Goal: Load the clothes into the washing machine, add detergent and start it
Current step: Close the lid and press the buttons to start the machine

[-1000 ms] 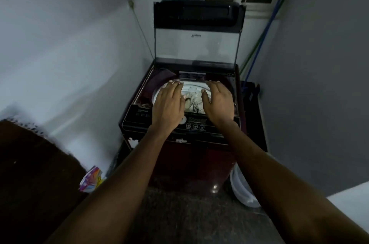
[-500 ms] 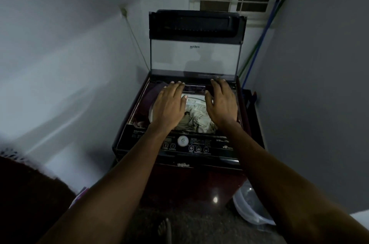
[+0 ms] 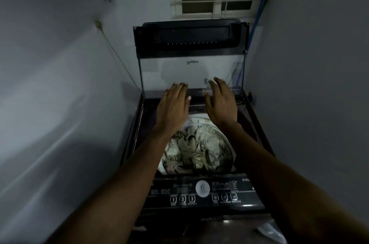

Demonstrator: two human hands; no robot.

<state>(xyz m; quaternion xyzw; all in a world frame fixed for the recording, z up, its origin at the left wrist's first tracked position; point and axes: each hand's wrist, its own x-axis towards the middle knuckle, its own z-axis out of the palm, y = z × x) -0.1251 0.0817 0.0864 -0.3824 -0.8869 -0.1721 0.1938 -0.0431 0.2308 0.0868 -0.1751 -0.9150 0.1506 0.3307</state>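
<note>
Clothes lie heaped in the drum of the washing machine, whose lid stands upright behind. We judge the loading done, so detergent should go in before that lid comes down. When we lower it, we keep our fingers off the hinge line. Our left hand and right hand reach flat over the rear rim, fingers straight, holding nothing. In this dim light we cannot tell whether the fingertips touch the glass.
</note>
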